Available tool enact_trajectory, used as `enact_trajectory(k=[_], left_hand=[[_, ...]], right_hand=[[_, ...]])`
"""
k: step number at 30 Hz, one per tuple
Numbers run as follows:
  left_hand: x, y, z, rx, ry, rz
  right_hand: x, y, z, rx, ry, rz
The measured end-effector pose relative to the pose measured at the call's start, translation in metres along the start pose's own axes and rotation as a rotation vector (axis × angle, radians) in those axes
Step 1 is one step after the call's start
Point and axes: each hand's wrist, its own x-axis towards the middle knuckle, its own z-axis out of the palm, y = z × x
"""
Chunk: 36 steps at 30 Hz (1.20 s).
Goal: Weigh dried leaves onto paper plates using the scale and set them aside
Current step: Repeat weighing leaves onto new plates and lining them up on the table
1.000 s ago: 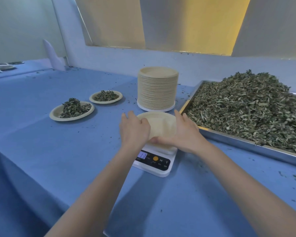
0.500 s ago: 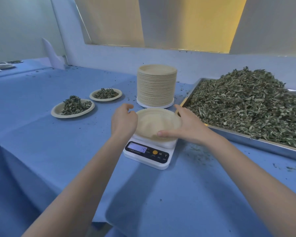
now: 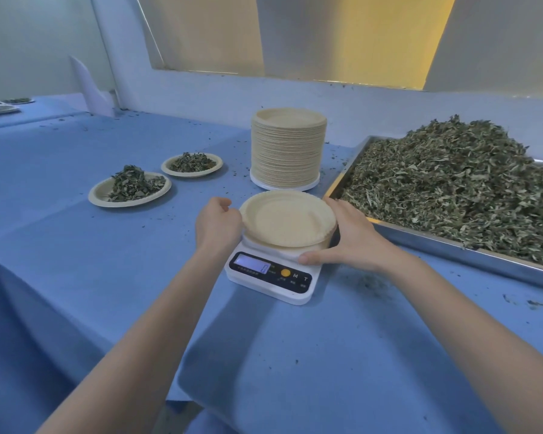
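Observation:
An empty paper plate (image 3: 287, 219) lies on the white digital scale (image 3: 270, 278), whose display is lit. My left hand (image 3: 217, 223) has curled fingers against the plate's left rim and grips it. My right hand (image 3: 350, 239) wraps round the plate's right side, its fingers behind the rim and its thumb lying along the front of the scale's platform. A metal tray (image 3: 452, 252) heaped with dried leaves (image 3: 458, 186) stands just right of the scale. Two filled plates (image 3: 129, 189) (image 3: 192, 164) sit to the left.
A tall stack of paper plates (image 3: 287, 148) stands right behind the scale. The blue cloth (image 3: 76, 261) is sprinkled with leaf crumbs. Its near edge drops off at the lower left. More plates (image 3: 0, 106) lie far back left. A wall runs along the back.
The plate has been lowered flat onto the scale. My left hand slid from over the plate to its left rim, and my right hand drew back to the right side.

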Motion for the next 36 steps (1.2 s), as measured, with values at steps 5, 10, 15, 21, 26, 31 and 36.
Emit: enact_trajectory(k=[5,10,15,21,26,31,36], left_hand=[[-0.005,0.016,0.009,0.122,0.124,0.192],[-0.012,0.075,0.062,0.135,-0.089,0.433],[-0.014,0.114,0.137,0.203,-0.344,0.388],[0.005,0.138,0.197,0.224,-0.427,0.361],[0.031,0.146,0.226,0.391,-0.450,0.233],[0.043,0.140,0.239,0.229,-0.596,0.159],[0.044,0.139,0.239,0.178,-0.652,0.142]], right_hand=[[0.000,0.004,-0.014,0.041,-0.006,0.068],[0.009,0.009,-0.037,0.099,0.039,0.075],[0.024,0.042,-0.064,0.114,0.142,0.098],[0.053,0.091,-0.095,0.097,0.125,0.192],[0.082,0.108,-0.096,0.007,0.086,0.291],[0.100,0.114,-0.082,-0.003,0.054,0.325],[0.103,0.120,-0.081,-0.015,0.125,0.261]])
